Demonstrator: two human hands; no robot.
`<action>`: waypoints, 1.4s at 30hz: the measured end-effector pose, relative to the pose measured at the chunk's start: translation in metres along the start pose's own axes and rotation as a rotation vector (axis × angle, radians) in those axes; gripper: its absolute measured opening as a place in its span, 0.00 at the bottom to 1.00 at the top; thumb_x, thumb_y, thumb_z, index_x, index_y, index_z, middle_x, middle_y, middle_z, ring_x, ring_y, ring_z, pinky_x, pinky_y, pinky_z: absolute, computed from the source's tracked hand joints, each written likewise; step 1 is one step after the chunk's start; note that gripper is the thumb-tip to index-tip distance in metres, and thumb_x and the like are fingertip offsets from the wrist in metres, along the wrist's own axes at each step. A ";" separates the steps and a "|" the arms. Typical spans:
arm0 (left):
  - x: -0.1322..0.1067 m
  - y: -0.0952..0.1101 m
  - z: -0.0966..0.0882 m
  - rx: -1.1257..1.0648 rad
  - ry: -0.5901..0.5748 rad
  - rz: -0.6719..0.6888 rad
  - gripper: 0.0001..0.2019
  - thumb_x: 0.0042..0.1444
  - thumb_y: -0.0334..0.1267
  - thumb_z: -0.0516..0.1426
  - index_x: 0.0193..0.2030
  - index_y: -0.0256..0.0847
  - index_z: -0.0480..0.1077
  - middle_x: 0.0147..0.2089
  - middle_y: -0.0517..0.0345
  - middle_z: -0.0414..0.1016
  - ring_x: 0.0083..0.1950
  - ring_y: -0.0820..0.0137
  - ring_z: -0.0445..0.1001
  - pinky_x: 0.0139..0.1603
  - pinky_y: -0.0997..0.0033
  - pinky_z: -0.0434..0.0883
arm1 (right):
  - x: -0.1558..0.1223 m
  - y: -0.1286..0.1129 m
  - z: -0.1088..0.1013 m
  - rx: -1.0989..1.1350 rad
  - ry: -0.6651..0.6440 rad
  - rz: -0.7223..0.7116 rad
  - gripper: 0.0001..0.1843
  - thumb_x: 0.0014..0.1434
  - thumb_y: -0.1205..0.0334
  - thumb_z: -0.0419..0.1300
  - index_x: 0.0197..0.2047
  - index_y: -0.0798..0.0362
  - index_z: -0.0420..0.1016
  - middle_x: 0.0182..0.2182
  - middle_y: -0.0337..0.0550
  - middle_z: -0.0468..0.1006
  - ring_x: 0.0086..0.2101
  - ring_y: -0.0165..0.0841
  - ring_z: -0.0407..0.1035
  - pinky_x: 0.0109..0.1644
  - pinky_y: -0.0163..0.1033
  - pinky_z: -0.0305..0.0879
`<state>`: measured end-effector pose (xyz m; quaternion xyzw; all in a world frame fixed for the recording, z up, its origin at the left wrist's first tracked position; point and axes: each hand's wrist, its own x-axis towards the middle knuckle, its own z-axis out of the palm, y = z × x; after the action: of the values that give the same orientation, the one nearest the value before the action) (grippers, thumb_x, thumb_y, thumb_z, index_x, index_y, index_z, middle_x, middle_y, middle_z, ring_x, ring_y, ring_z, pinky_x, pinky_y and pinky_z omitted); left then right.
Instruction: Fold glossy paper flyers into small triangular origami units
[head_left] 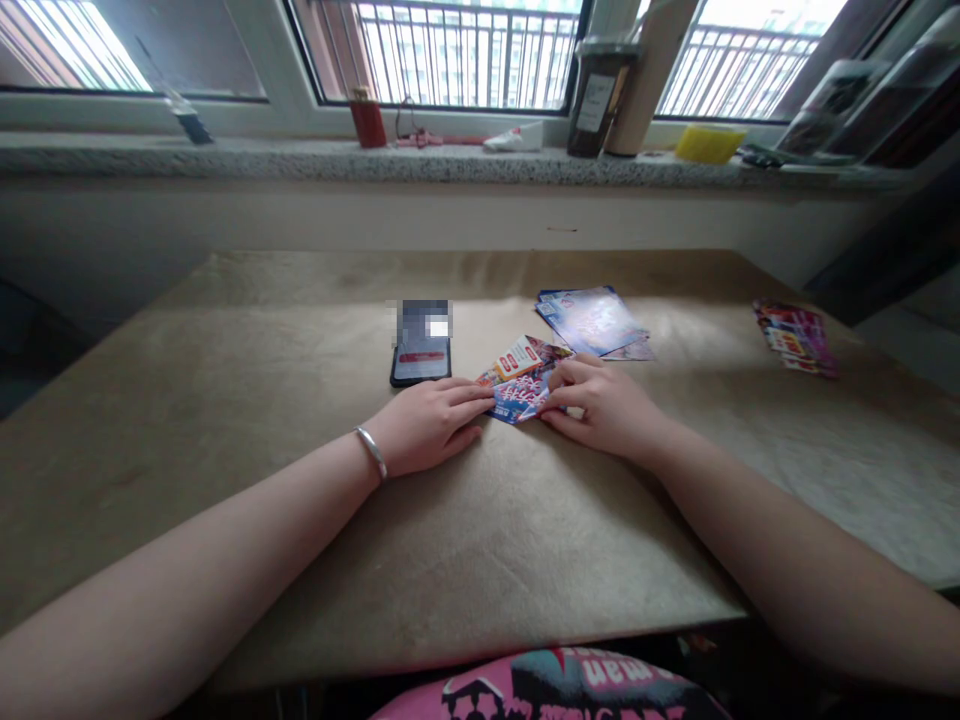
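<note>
A colourful printed leaflet (519,388), folded into slanting flaps, lies on the table between my two hands. My left hand (429,425), with a silver bangle at the wrist, rests flat with its fingers stretched onto the leaflet's left edge. On the opposite side, my right hand (609,405) has its fingers bent and pinches the right edge of the leaflet. Beyond my left fingers a black phone (421,368) lies face up, its screen partly blurred out. A small pile of bluish leaflets (596,318) sits just behind my right hand.
Far right on the wooden table (225,400) are several overlapping red and pink printed papers (795,338). The stone windowsill (277,160) holds a red container (367,120), a dark lidded jar (598,100) and a yellow block (709,145).
</note>
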<state>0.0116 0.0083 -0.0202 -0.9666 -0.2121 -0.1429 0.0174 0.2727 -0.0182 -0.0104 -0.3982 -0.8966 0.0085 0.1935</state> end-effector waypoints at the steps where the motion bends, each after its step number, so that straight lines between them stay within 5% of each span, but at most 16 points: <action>1: 0.000 0.000 -0.001 -0.004 -0.008 0.008 0.17 0.62 0.37 0.50 0.55 0.34 0.67 0.57 0.48 0.70 0.57 0.63 0.69 0.58 0.60 0.69 | 0.001 0.001 0.000 0.057 -0.013 -0.003 0.09 0.58 0.62 0.57 0.33 0.50 0.79 0.36 0.45 0.78 0.39 0.36 0.68 0.46 0.43 0.65; 5: 0.000 0.000 -0.001 -0.012 -0.029 0.049 0.17 0.62 0.37 0.50 0.56 0.36 0.66 0.57 0.49 0.70 0.59 0.64 0.67 0.59 0.60 0.68 | 0.002 0.007 0.002 0.259 -0.065 0.026 0.09 0.58 0.66 0.54 0.35 0.51 0.77 0.36 0.43 0.80 0.39 0.34 0.71 0.49 0.42 0.64; 14: -0.003 0.003 0.001 -0.122 -0.110 0.024 0.25 0.59 0.37 0.53 0.63 0.36 0.57 0.61 0.45 0.65 0.60 0.63 0.66 0.58 0.63 0.68 | 0.000 0.019 -0.003 0.402 -0.135 0.352 0.12 0.57 0.59 0.52 0.27 0.54 0.71 0.23 0.39 0.73 0.24 0.30 0.64 0.29 0.35 0.57; 22: -0.001 0.007 0.000 -0.223 -0.145 0.034 0.25 0.59 0.34 0.52 0.64 0.38 0.55 0.63 0.47 0.63 0.61 0.64 0.66 0.59 0.64 0.66 | -0.002 0.028 -0.001 0.487 -0.224 0.479 0.14 0.58 0.54 0.50 0.29 0.53 0.69 0.24 0.38 0.72 0.25 0.30 0.64 0.29 0.34 0.57; 42: 0.000 0.012 0.004 -0.157 -0.093 0.041 0.21 0.61 0.34 0.50 0.61 0.34 0.60 0.63 0.46 0.62 0.63 0.62 0.63 0.62 0.61 0.65 | 0.003 0.019 0.003 -0.002 -0.240 0.454 0.09 0.59 0.57 0.52 0.32 0.52 0.68 0.30 0.44 0.76 0.27 0.32 0.65 0.29 0.35 0.53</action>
<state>0.0173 -0.0025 -0.0237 -0.9747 -0.1810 -0.1138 -0.0653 0.2834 -0.0030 -0.0151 -0.5858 -0.8007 0.0978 0.0786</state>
